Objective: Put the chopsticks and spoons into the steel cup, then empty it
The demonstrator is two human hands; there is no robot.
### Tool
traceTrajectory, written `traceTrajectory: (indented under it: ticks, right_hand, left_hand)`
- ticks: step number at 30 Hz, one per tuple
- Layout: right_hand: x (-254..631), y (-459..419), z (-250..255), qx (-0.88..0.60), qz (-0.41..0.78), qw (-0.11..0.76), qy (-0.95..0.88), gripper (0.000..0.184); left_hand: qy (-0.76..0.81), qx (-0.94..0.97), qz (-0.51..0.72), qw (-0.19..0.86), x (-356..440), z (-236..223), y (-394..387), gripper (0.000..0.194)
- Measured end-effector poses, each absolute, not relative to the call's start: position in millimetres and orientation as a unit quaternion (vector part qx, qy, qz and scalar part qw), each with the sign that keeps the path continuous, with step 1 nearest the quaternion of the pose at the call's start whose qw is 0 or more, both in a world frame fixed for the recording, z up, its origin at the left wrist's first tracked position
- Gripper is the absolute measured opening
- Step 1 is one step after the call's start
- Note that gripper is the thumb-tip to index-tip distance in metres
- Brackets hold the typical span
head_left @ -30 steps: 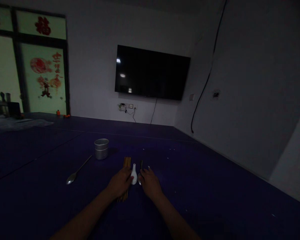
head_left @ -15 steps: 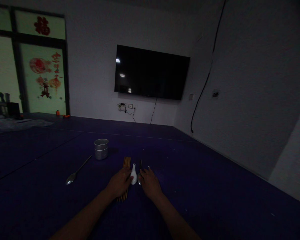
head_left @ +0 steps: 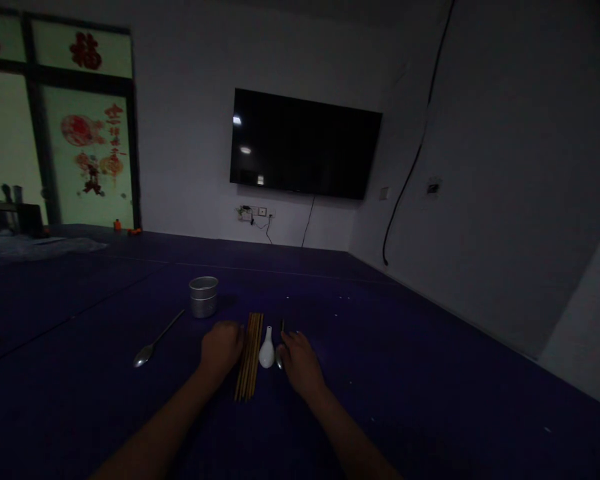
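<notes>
A row of several wooden chopsticks [head_left: 250,357] lies lengthwise on the dark blue table. Just left of them is my left hand [head_left: 222,348], its fingers curled in and its fingertips hidden; nothing shows in it. A white ceramic soup spoon [head_left: 267,353] lies bowl toward me, right of the chopsticks, untouched. Beside it is a small metal spoon [head_left: 279,359], partly covered by my right hand [head_left: 300,363], whose thumb and fingers close around its handle.
A second, longer metal spoon [head_left: 146,353] lies slanted at the left. Behind it stands a silver metal cup [head_left: 203,298]. Clear plastic sheeting [head_left: 35,247] lies at the far left. Small white specks dot the table, and a television [head_left: 305,143] hangs on the far wall.
My left hand has let go of the white soup spoon and moved left off the chopsticks, its fingers now curled. My right hand has stayed at the small metal spoon.
</notes>
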State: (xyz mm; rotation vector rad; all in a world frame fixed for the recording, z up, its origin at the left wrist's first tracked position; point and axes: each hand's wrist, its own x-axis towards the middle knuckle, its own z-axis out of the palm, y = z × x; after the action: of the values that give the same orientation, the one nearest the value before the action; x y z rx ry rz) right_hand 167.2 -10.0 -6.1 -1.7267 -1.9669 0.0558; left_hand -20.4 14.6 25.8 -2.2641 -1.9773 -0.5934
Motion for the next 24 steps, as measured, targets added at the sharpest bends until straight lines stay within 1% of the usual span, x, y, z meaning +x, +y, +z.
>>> traceTrajectory:
  ticks: [4, 6, 10, 17, 21, 24]
  right_hand:
    - [167.8, -9.8, -6.2, -0.630, 0.020, 0.275, -0.726, 0.044]
    - [168.0, -9.7, -6.0, -0.627, 0.018, 0.283, -0.725, 0.043]
    - [167.9, -9.4, -5.2, -0.623, 0.017, 0.289, -0.727, 0.043]
    - [165.8, -9.5, -5.1, -0.623, 0.017, 0.299, -0.722, 0.042]
    - [165.5, -10.4, -2.8, -0.620, 0.023, 0.301, -0.724, 0.041]
    - [165.7, -11.0, -1.9, -0.616, 0.023, 0.304, -0.726, 0.042]
  left_hand:
    - [-0.728, -0.647, -0.175, 0.142, -55.5, 33.0, 24.3, 0.035]
    - [-0.764, -0.599, -0.171, 0.169, -73.0, 31.0, 27.9, 0.036]
    - [-0.816, -0.530, -0.163, 0.161, -97.2, 25.1, 30.7, 0.036]
    - [-0.811, -0.549, -0.152, 0.132, -109.6, 25.1, 32.7, 0.036]
    - [-0.819, -0.538, -0.168, 0.108, -109.7, 24.9, 35.8, 0.038]
    - [-0.827, -0.515, -0.197, 0.109, -111.0, 25.1, 36.6, 0.039]
